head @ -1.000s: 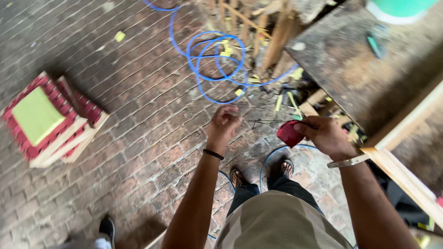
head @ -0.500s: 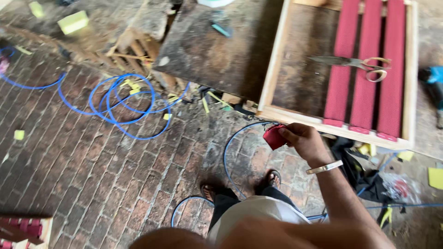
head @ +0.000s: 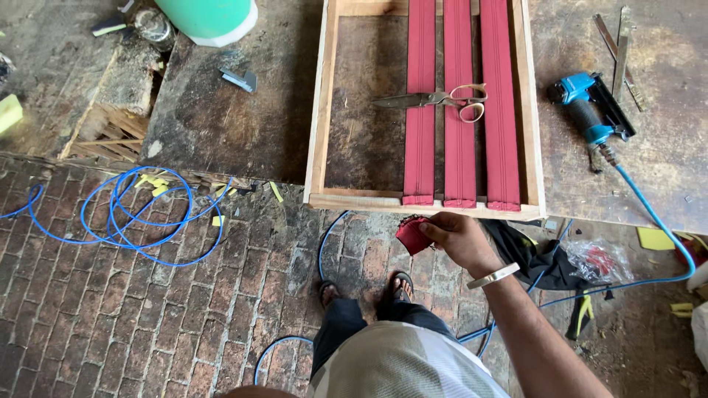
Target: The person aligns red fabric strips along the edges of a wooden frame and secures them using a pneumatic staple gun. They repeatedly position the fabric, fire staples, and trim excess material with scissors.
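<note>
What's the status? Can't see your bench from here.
Right hand grips red piece at wooden frame edge. Left hand out of view. Scissors lie across red strips.

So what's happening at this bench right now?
A person stands at a worn workbench, the right hand gripping a small red piece just below a wooden frame. Three red strips lie in the frame with scissors across them. A blue nail gun rests to the right. The left hand is out of sight.
</note>
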